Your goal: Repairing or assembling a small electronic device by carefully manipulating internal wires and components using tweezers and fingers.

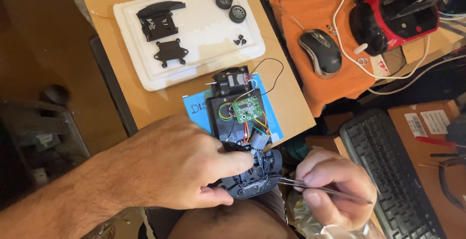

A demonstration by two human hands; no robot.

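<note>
A toy car chassis (241, 137), black plastic w/ body shell off, is being held at the near edge of a wooden board (291, 108), partly over a blue card (194, 105) and overhanging toward the person's lap. Its insides are being shown open: a green circuit board (248, 109) at mid-chassis, w/ red, yellow, blue & green wires looping round it, a black motor block (232, 81) at the far end w/ thin black leads (272, 74) arching off to the side, and a small grey part (260, 140) just below the circuit board. One black wheel (274, 160) is being seen at the near end, right side.

The near end is being gripped by the left hand (170, 163): fingers curled & pressed together over the top, thumb tucked under the front edge. Slim metal tweezers (323, 188) are being pinched by the right hand (330, 185) betw. thumb and fingers, tips being pointed at the chassis's near end, by the wheel; actual contact can't be told.

Beyond the chassis, a white foam tray (204, 35) is being used to hold removed bits: two black plastic covers (162, 23), two small wheels (230, 7) & tiny black pieces. To the right, a mouse (320, 52) is lying on an orange cloth (301, 20), w/ a black keyboard (388, 171) nearer.
</note>
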